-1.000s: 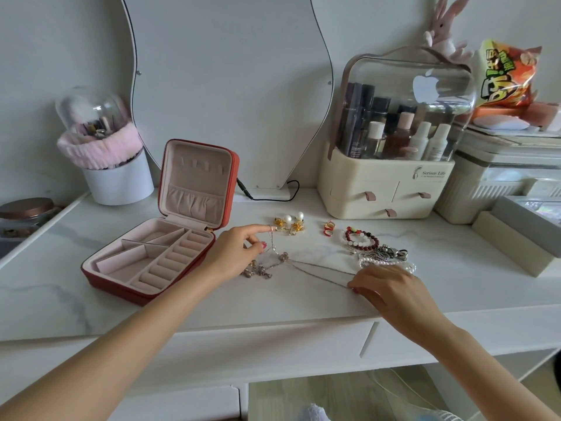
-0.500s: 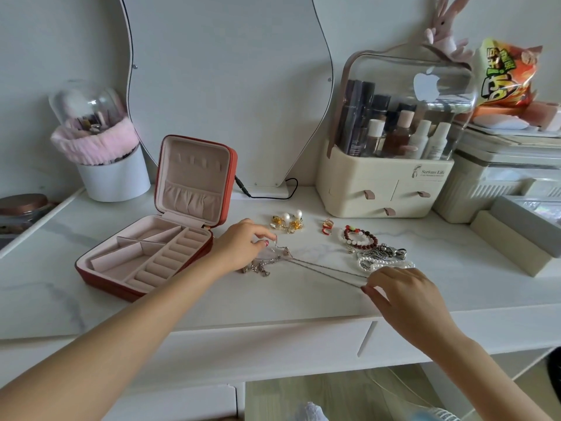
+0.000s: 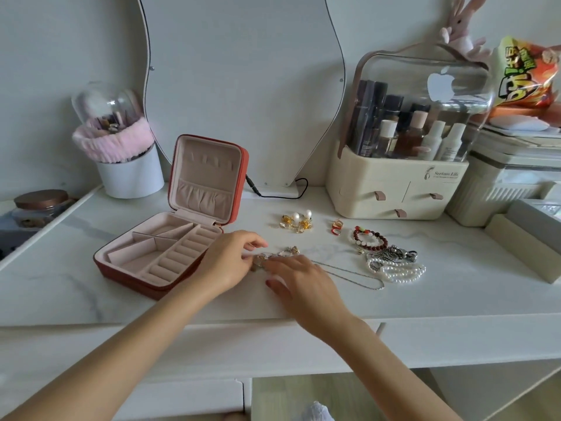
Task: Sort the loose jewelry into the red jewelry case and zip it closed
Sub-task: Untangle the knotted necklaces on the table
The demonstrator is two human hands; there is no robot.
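Necklace chain [image 3: 349, 273] lies slack across the bench [image 3: 455, 299], its pendant end bunched just right of the red jewelry case [image 3: 158, 256], which stands open with every compartment bare. Left hand [image 3: 226, 262] pinches that bunch; right hand [image 3: 299, 276] covers it with curled fingers, though whether it truly grips is hard to tell. Pearl earrings [image 3: 297, 221], a ring [image 3: 336, 227], a beaded bracelet [image 3: 370, 240] and a pearl strand [image 3: 397, 270] wait beyond. Lifting now risks the trailing chain snagging the pearl strand or knotting, since its far loop lies near it.
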